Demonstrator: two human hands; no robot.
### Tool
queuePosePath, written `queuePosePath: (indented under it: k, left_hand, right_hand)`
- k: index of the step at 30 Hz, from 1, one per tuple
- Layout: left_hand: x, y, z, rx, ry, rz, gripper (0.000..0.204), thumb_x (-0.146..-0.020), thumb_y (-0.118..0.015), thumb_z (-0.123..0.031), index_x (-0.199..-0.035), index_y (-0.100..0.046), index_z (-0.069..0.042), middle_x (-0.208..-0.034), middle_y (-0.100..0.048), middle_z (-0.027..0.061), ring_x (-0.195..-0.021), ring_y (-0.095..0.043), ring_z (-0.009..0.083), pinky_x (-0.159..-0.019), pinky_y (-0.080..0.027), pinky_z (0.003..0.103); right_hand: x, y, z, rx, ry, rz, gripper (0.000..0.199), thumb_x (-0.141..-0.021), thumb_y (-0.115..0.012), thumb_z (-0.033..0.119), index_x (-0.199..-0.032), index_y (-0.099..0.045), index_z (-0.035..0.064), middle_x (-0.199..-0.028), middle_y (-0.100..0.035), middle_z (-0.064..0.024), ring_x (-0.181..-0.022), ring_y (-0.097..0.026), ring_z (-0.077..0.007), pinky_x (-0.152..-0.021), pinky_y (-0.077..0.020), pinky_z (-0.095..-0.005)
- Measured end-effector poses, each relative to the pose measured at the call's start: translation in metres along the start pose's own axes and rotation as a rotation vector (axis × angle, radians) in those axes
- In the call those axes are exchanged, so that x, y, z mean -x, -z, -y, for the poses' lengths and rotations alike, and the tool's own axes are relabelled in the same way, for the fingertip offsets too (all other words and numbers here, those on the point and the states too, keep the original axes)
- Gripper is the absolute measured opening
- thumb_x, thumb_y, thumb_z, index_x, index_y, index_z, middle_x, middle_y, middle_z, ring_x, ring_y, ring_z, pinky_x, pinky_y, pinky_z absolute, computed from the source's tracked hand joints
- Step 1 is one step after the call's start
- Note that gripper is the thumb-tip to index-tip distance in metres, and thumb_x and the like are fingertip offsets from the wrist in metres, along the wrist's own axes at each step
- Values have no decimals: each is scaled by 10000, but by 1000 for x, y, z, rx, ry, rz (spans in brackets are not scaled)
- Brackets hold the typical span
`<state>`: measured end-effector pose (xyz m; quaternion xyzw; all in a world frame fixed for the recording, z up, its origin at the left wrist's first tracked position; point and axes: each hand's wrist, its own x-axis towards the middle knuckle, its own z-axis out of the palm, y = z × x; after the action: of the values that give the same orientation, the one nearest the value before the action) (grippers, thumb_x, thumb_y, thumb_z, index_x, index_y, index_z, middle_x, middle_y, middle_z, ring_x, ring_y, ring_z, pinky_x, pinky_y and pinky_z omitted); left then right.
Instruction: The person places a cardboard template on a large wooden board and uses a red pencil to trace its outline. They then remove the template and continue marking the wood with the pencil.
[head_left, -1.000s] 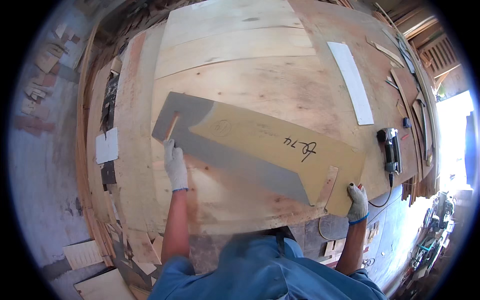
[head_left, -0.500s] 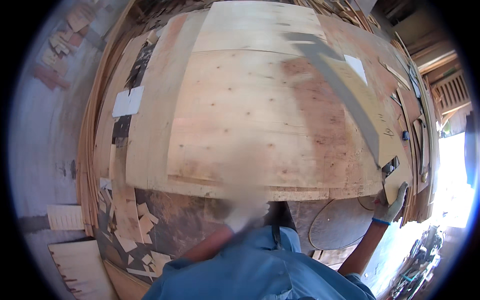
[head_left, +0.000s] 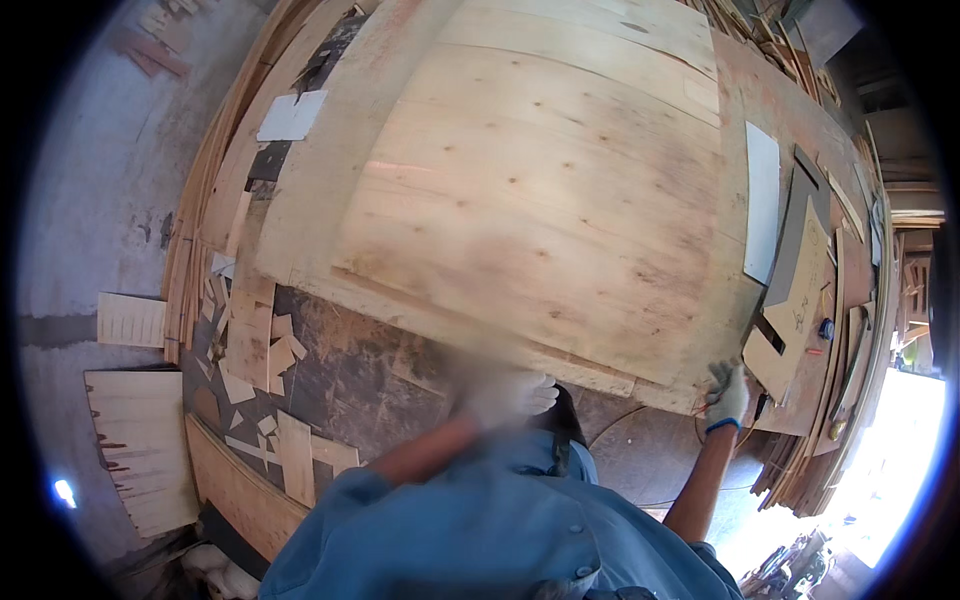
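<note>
The right hand (head_left: 727, 396), the nearer one, lies loosely spread just left of the grey-and-yellow board (head_left: 797, 290), whose long axis runs front to back.

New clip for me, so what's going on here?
A person in a blue shirt stands at a broad plywood sheet. The gloved right hand is open near its front edge, close to a slotted yellow-and-grey board lying beside a white strip; contact is unclear. The gloved left hand, partly blurred, is in front of the body, with nothing visibly held.
</note>
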<state>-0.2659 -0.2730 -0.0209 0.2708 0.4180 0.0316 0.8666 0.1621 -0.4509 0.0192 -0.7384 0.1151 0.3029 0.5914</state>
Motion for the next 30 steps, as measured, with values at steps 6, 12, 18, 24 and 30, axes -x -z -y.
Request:
queuePosePath:
  k: [6,12,18,24,30]
  left_hand:
    - [-16,-21,4,-1529,-661,18,159,-927,-611,-211,-799,-653,-128,-774,-622,43,-765,-641,212,-740,-556,376]
    - [-22,-48,6,-1976,-575,246,113,-888,-626,-227,-878,-695,-138,-902,-673,44,-870,-656,226,-745,-544,380]
    - [-25,-57,44,529,184,62,491,-1062,-542,-351,-1422,-552,-19,-1461,-566,189,-1345,-546,286,-1109,-461,393]
    - [-56,-74,64,90,-8,335,666,-1083,-500,-437,-1487,-406,84,-1519,-471,266,-1418,-472,343,-1214,-361,432]
    - [-80,-86,75,-56,-15,360,600,-1068,-534,-430,-1389,-500,76,-1405,-567,255,-1333,-542,345,-1158,-421,463]
  right_hand:
    - [-8,-42,-39,502,173,122,332,-1037,-523,333,-906,-706,89,-751,-705,-75,-576,-614,-141,-442,-441,-309]
    - [8,-71,-33,900,506,127,377,-997,-557,281,-819,-664,-34,-671,-628,-155,-622,-592,-205,-606,-455,-423]
    - [4,-61,-58,895,698,181,350,-1014,-549,256,-791,-664,11,-660,-602,-53,-622,-555,-132,-568,-434,-364]
    - [-35,-41,-75,619,376,190,285,-1011,-571,265,-813,-653,76,-661,-576,7,-549,-524,-105,-499,-408,-295]
    - [43,-75,0,226,-49,326,264,-1008,-600,325,-882,-653,100,-674,-596,2,-509,-550,-116,-439,-397,-249]
